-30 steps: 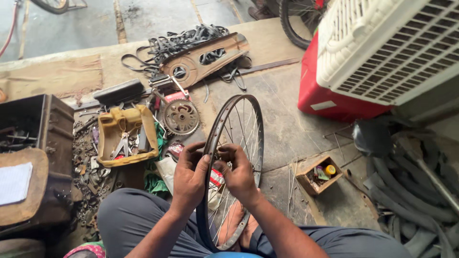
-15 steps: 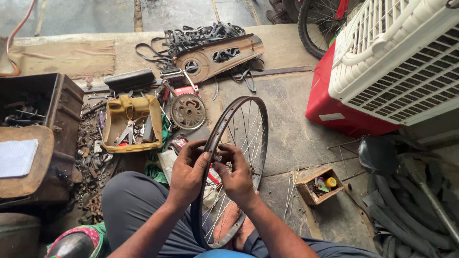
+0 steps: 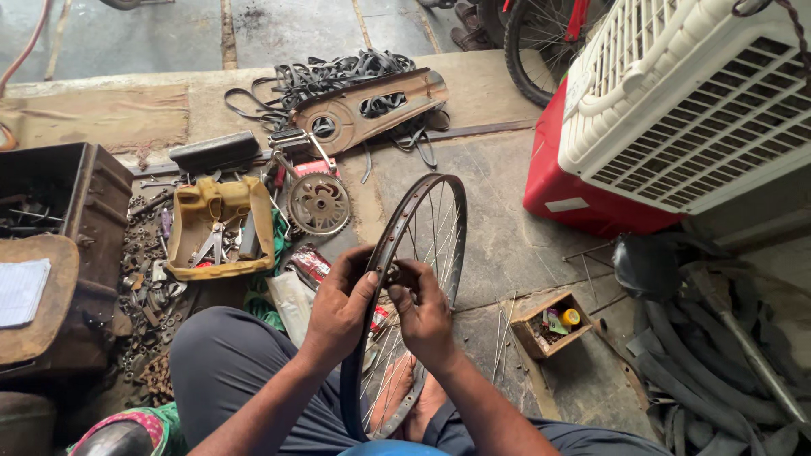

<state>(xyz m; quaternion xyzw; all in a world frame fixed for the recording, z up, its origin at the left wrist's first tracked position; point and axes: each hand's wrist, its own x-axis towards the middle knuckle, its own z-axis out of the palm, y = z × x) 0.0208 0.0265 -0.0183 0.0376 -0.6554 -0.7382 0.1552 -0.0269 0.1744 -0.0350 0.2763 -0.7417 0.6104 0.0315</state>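
Observation:
A dark bicycle wheel rim [image 3: 431, 198] with thin spokes stands upright on the stone floor between my knees. My left hand [image 3: 340, 306] wraps around the rim's near upper edge from the left. My right hand [image 3: 422, 312] pinches the rim from the right, fingertips at a small nipple on the inner side. Both hands meet at the same spot on the rim. My bare foot [image 3: 393, 397] shows through the spokes below.
A yellow tool tray [image 3: 190, 236], a chainring [image 3: 319, 203] and a chain guard [image 3: 363, 114] lie on the left and ahead. A small wooden box [image 3: 528, 328] with loose spokes sits right. A red and white air cooler [image 3: 676, 110] and rubber tyres [image 3: 710, 380] crowd the right.
The view has shifted a little, bringing the floor items lower and closer. My hands keep the same hold on the rim, with the fingers working at one point.

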